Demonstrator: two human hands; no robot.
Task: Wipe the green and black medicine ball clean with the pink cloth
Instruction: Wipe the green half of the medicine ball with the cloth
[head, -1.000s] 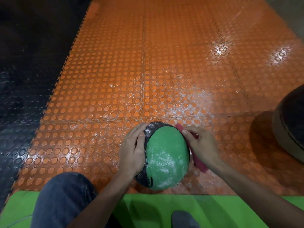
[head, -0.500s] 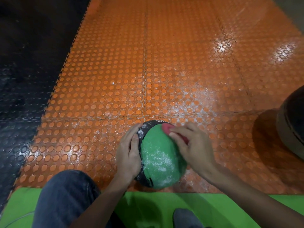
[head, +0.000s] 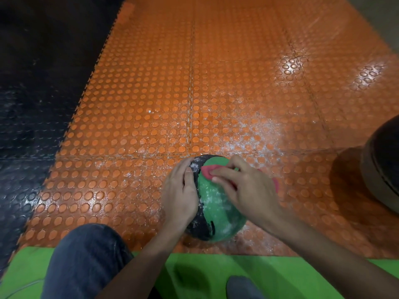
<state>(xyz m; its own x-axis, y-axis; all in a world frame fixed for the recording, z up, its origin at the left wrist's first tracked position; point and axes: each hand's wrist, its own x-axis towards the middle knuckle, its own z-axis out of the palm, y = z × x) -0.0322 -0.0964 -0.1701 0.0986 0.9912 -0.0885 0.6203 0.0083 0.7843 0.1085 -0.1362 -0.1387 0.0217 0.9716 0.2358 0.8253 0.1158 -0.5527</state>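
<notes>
Surroundings: orange studded floor tiles (head: 151, 104), black tiles (head: 32, 104) to the left, green mat (head: 205, 275) at near edge. White powder (head: 254, 134) scattered on floor beyond the ball. Large dark round object (head: 384, 169) at right edge, well apart. Knee in dark jeans (head: 86, 260) lower left – nothing blocks the work.

Medicine ball (head: 218, 221) sits on orange tiles just beside the mat; green panel w/ black band, white dusty film over most of it. Left hand (head: 179, 195) flat against its left side, fingers straight. Right hand (head: 248, 188) on top – fingers bent over pink cloth (head: 207, 172), holding it pressed to upper green area.
</notes>
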